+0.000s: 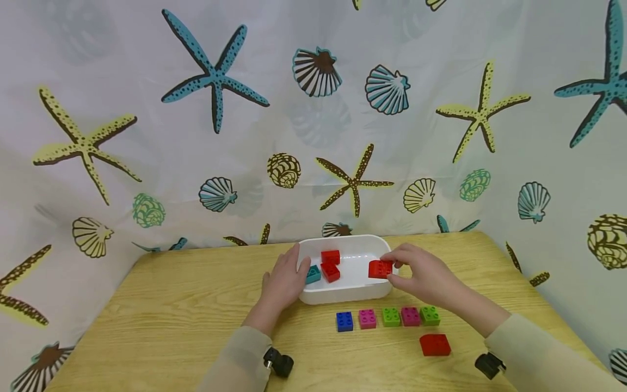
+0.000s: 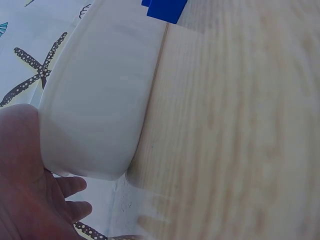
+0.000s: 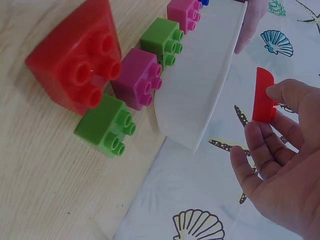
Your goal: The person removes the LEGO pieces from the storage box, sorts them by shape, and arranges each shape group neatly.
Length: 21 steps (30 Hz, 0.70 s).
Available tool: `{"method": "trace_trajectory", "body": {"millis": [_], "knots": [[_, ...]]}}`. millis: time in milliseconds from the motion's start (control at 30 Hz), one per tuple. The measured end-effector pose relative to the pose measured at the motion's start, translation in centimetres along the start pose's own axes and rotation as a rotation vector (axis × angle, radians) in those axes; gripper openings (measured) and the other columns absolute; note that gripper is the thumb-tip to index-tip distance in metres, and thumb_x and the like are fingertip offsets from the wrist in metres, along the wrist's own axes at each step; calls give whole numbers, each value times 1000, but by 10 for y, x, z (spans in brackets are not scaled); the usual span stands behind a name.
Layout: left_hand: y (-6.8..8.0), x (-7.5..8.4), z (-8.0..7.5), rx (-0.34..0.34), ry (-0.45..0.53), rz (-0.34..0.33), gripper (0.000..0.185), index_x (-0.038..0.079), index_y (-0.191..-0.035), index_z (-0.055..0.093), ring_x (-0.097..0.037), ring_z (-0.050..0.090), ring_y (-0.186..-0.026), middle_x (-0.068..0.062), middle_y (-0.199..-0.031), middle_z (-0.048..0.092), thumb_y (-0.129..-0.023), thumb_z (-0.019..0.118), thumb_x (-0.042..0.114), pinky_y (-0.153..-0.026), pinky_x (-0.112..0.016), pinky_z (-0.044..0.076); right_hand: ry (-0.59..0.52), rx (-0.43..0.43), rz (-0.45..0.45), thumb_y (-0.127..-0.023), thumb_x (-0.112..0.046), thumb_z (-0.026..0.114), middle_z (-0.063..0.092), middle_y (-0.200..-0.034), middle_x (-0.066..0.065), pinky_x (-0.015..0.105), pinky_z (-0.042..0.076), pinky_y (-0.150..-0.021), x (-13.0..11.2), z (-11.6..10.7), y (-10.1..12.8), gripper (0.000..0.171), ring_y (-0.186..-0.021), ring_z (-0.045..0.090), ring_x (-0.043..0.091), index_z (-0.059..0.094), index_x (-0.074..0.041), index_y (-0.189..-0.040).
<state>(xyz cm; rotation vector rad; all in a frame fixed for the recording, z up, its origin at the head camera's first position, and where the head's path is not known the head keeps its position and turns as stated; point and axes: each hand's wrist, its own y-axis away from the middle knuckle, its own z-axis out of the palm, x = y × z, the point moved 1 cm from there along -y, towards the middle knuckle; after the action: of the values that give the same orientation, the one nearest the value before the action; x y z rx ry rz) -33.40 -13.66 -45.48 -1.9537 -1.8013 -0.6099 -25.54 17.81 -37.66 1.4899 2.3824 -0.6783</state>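
While the right hand (image 1: 425, 277) pinches a red block (image 1: 380, 269) between thumb and fingertips, I see it holding the block over the right end of the white tray (image 1: 360, 296), just inside the rim; from the right wrist view only an edge of that block (image 3: 262, 95) shows beyond the fingers (image 3: 287, 92), the rest of the hand relaxed and fairly wide. The left hand (image 1: 286, 280) is laid against the tray's left end, fingers fairly straight along the wall, the thumb side hooked over the rim; the left wrist view shows the palm (image 2: 22, 170) pressed to the rounded white corner (image 2: 95, 115). Inside the tray lie two more red blocks (image 1: 330, 264), touching or nearly so, and a teal block (image 1: 313, 274) sits right by the left fingertips, partly hidden by them. In front of the tray, on the wooden table (image 1: 166, 321), I note a row of small blocks near the tray's front wall: blue (image 1: 344, 321), magenta (image 1: 367, 318), green (image 1: 391, 316), a second magenta (image 1: 410, 316), a second green (image 1: 429, 315). A larger red block (image 1: 435, 344) lies nearer me, just under the right forearm. The right wrist passes above the end of that row. A sea-pattern curtain (image 1: 313, 120) with starfish and shells hangs behind the table. Black wrist mounts (image 1: 279, 362) show at both cuffs.
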Motion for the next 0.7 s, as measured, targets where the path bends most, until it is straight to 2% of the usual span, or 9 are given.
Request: {"method": "trace_trajectory", "body": {"millis": [200,467,700], "knots": [[0,0,1,-3,-4,-1,72,11,-177,23,-43,19,-167,-15,-180,28,-119,40,49,-126,-80,13,27,1,-35,-99,-14,80,70,-112,-5,43,60,-90,4,-1,14,29,-105,65,22,80,-10,-128],[-1,1,1,-3,-12,3,72,11,-177,22,-43,19,-167,-15,-181,28,-119,40,48,-126,-80,13,33,-11,-38,-100,-17,81,68,-109,-11,41,60,-89,5,-5,33,27,-102,62,13,80,-15,-127],[-2,1,0,8,-31,1,72,11,-177,24,-42,20,-167,-18,-182,20,-118,41,49,-126,-80,15,-1,-87,17,-99,-19,82,68,-111,-12,43,62,-93,6,-1,45,30,-104,64,16,80,-19,-129]]}}
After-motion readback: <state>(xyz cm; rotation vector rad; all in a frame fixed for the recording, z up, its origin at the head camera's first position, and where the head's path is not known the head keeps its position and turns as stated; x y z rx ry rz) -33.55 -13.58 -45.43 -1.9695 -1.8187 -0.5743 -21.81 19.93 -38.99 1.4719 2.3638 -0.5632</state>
